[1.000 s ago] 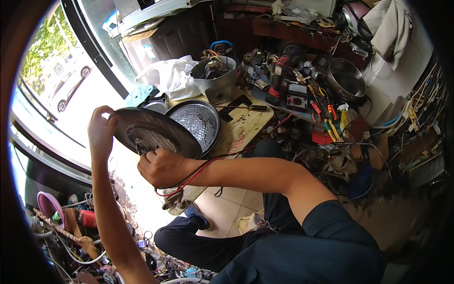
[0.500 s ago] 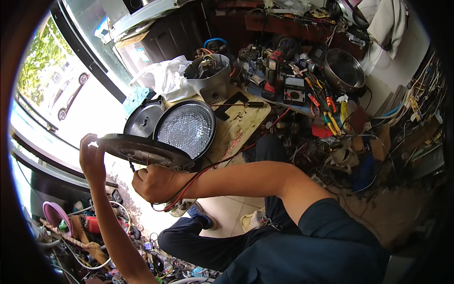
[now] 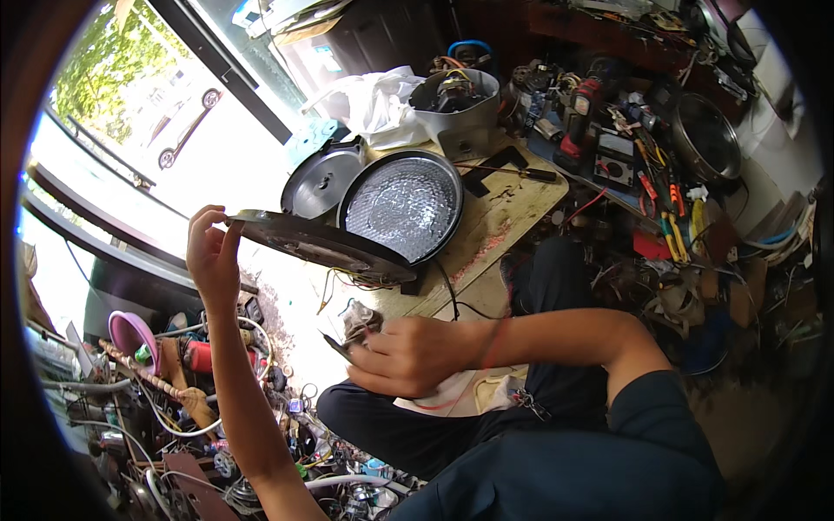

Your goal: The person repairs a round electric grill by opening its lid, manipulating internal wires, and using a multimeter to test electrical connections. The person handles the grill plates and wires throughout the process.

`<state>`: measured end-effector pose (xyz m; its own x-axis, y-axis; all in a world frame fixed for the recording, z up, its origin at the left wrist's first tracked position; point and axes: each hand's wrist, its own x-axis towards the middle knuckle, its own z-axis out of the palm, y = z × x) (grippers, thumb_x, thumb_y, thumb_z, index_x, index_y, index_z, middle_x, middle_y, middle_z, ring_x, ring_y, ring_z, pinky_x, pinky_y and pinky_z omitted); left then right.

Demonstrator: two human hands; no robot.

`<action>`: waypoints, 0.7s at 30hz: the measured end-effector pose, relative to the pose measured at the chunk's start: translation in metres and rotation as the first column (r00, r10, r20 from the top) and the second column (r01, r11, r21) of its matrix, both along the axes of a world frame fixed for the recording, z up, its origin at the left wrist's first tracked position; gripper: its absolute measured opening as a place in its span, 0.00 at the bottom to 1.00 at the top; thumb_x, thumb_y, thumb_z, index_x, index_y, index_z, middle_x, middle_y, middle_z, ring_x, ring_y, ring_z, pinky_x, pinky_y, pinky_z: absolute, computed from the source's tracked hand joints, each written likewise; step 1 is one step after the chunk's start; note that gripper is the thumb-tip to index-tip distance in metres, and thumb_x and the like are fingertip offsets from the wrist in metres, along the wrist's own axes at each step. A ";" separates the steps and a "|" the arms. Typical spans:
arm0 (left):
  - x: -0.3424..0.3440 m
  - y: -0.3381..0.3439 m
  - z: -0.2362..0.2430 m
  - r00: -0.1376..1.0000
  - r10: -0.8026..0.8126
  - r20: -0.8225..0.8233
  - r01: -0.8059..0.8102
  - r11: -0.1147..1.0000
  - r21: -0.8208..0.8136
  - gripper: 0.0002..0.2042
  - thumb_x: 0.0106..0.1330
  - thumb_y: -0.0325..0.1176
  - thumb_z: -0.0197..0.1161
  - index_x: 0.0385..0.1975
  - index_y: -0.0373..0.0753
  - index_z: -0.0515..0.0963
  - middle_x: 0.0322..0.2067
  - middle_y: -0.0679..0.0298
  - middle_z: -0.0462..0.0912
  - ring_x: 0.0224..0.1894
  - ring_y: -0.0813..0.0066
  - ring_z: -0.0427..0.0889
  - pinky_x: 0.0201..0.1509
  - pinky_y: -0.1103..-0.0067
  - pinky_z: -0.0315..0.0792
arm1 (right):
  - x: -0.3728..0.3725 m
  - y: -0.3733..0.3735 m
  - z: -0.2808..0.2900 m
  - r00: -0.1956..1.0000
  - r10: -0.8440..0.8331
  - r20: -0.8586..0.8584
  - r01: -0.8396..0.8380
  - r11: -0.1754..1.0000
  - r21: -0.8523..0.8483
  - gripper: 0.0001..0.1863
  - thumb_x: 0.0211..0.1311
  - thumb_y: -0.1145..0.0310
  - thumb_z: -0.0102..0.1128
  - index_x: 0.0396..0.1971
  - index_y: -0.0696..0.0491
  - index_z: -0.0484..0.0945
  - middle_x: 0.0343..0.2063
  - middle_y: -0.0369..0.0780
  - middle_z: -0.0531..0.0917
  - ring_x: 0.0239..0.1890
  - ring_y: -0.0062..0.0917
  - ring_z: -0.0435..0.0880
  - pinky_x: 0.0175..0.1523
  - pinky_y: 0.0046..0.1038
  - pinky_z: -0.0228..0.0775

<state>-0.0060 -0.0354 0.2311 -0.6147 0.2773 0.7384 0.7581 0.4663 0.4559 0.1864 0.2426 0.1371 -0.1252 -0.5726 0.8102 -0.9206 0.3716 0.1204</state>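
Disc (image 3: 323, 247) tilts at near left of the shiny pan (image 3: 401, 207), edge pinched in the left hand (image 3: 214, 253); the right hand (image 3: 407, 354), gripping a black probe (image 3: 336, 347), has pulled away, leaving the underside free of it.

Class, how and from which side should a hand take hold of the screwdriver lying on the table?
Probably take the screwdriver by its dark handle, from above and the right: that thick end points right, near the edge of the table, while the thin shaft runs left toward the round pan.
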 end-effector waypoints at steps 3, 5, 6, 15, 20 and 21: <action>-0.008 0.011 0.007 0.999 -0.007 -0.050 0.003 0.997 -0.079 0.10 0.68 0.22 0.70 0.45 0.34 0.78 0.52 0.60 0.80 0.24 0.91 0.67 0.26 0.90 0.62 | 0.018 0.047 -0.019 0.991 0.109 0.077 -0.107 0.994 -0.026 0.11 0.60 0.66 0.62 0.39 0.56 0.80 0.28 0.34 0.78 0.24 0.18 0.78 0.20 0.22 0.64; -0.011 0.021 0.017 0.999 -0.003 -0.047 -0.004 0.989 -0.145 0.10 0.67 0.22 0.70 0.45 0.34 0.79 0.52 0.59 0.80 0.24 0.91 0.67 0.26 0.90 0.63 | 0.026 0.084 -0.025 0.982 0.079 0.169 -0.068 0.995 -0.071 0.12 0.62 0.67 0.65 0.43 0.56 0.81 0.33 0.37 0.84 0.28 0.21 0.85 0.25 0.23 0.75; -0.017 0.029 0.021 0.999 -0.008 -0.048 0.000 0.985 -0.172 0.10 0.66 0.22 0.71 0.45 0.34 0.79 0.52 0.59 0.80 0.24 0.91 0.67 0.26 0.90 0.63 | 0.028 0.103 -0.030 0.973 0.045 0.224 -0.015 0.991 -0.133 0.13 0.61 0.68 0.67 0.43 0.56 0.82 0.34 0.38 0.84 0.29 0.22 0.86 0.26 0.25 0.76; -0.110 0.122 0.032 0.993 0.010 0.121 0.036 0.928 -0.371 0.12 0.61 0.25 0.73 0.44 0.36 0.82 0.50 0.62 0.82 0.24 0.86 0.73 0.27 0.86 0.68 | -0.028 0.223 -0.097 0.718 0.481 0.503 0.577 -0.007 -0.817 0.14 0.76 0.63 0.54 0.45 0.59 0.80 0.32 0.41 0.85 0.22 0.19 0.75 0.26 0.22 0.66; -0.173 0.188 0.009 0.949 0.038 0.315 0.136 0.849 -0.511 0.11 0.60 0.28 0.77 0.40 0.38 0.83 0.46 0.62 0.81 0.28 0.80 0.75 0.33 0.79 0.73 | -0.064 0.274 -0.139 0.705 0.651 0.282 0.545 -0.242 -0.803 0.15 0.75 0.59 0.59 0.48 0.56 0.80 0.32 0.41 0.85 0.21 0.20 0.76 0.25 0.21 0.67; -0.186 0.200 -0.001 0.945 0.072 0.318 0.132 0.808 -0.575 0.12 0.59 0.29 0.78 0.39 0.39 0.83 0.46 0.62 0.81 0.31 0.76 0.77 0.38 0.76 0.75 | -0.056 0.279 -0.144 0.685 0.677 0.268 0.545 -0.233 -0.805 0.15 0.74 0.59 0.59 0.48 0.55 0.80 0.31 0.41 0.86 0.21 0.20 0.77 0.25 0.21 0.68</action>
